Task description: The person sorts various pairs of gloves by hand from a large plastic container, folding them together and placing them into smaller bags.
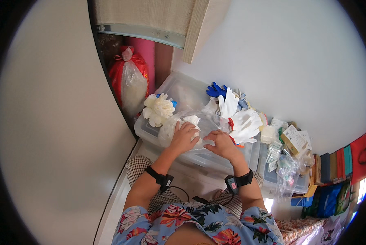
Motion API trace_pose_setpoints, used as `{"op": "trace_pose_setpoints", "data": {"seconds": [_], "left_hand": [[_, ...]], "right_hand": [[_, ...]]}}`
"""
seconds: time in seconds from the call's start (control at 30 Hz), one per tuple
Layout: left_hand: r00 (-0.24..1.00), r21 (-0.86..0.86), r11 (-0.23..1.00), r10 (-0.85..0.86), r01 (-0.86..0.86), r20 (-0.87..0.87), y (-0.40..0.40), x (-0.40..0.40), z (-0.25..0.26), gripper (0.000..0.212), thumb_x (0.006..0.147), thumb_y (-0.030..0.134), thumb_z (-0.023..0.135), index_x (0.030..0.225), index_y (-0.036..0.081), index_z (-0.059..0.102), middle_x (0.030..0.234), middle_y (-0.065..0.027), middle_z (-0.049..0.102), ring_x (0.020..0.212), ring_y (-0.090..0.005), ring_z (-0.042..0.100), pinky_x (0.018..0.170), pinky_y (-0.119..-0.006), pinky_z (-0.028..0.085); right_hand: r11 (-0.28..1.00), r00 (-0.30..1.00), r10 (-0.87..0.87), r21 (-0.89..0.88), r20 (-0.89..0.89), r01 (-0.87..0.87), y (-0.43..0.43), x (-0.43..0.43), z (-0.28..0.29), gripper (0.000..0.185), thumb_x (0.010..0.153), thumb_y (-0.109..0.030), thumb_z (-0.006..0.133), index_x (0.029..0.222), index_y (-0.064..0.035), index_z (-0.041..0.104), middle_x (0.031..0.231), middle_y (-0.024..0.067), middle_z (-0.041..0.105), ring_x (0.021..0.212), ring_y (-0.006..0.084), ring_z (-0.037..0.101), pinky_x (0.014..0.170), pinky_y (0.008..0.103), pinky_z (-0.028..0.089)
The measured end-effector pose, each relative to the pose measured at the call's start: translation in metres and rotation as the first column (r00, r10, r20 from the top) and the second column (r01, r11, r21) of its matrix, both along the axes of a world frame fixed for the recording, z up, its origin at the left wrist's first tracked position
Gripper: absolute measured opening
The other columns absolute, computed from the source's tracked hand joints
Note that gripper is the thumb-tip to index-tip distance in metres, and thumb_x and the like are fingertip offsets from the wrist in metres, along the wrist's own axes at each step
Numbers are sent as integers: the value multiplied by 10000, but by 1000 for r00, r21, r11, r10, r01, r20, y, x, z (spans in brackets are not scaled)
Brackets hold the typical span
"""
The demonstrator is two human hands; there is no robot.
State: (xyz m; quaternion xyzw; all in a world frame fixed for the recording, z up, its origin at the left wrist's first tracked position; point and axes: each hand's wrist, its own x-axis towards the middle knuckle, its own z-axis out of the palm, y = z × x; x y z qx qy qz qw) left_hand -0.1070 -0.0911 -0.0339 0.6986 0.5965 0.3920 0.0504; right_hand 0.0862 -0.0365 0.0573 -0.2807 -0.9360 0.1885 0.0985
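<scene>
A clear plastic bag (212,121) lies on the lid of a translucent plastic storage box (183,160), with soft white material (191,120) inside it. My left hand (183,137) grips the bag's left part, fingers curled over the white material. Beside the bag's right part is my right hand (221,144), its thumb and forefinger apart with nothing visible between them. A cream artificial flower (159,109) rests to the left of the bag. White work gloves (245,122) with red cuffs are heaped just beyond my right hand, and a blue glove (216,90) lies behind them.
Another lidded box (265,179) at the right carries small packets (274,154), a cardboard box (293,139) and crumpled plastic (288,171). A large pale panel (63,122) stands close on the left. Overhead projects a wooden drawer (146,15); a tied red bag (129,79) stands below it.
</scene>
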Motion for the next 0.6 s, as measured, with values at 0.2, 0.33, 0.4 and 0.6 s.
{"op": "trace_pose_setpoints", "data": {"seconds": [0.2, 0.33, 0.4, 0.6], "left_hand": [[797, 176, 907, 229, -384, 558, -1, -29, 5, 209, 831, 32, 613, 1040, 43, 629, 1111, -99, 600, 1033, -255, 577, 894, -321, 443], [236, -126, 843, 285, -524, 929, -2, -58, -10, 326, 867, 51, 576, 1188, 19, 529, 1234, -93, 513, 1106, -209, 507, 934, -330, 406], [-5, -236, 837, 269, -494, 963, -3, -68, -15, 382, 881, 71, 559, 1251, 8, 489, 1281, -108, 480, 1150, -219, 480, 965, -338, 391], [-295, -336, 854, 228, -397, 928, -4, -91, -15, 507, 896, 100, 526, 1372, -6, 388, 1373, -125, 420, 1218, -240, 444, 1020, -353, 363]], "right_hand": [[993, 970, 100, -33, -221, -109, 2, -69, 7, 342, 782, -199, 709, 1093, -69, 651, 1090, 165, 619, 990, 362, 590, 856, 416, 489], [986, 939, 165, 77, -301, -148, 7, -126, 2, 408, 759, -177, 721, 1135, -52, 621, 1092, 167, 609, 1013, 366, 569, 883, 416, 476], [985, 938, 168, 90, -304, -147, 21, -151, -12, 505, 727, -178, 744, 1193, -67, 586, 1155, 163, 573, 1083, 367, 521, 926, 438, 445], [972, 977, 21, 232, -211, 29, 46, -215, -39, 745, 676, -224, 781, 1342, -117, 465, 1379, 172, 417, 1221, 395, 427, 995, 483, 404]]}}
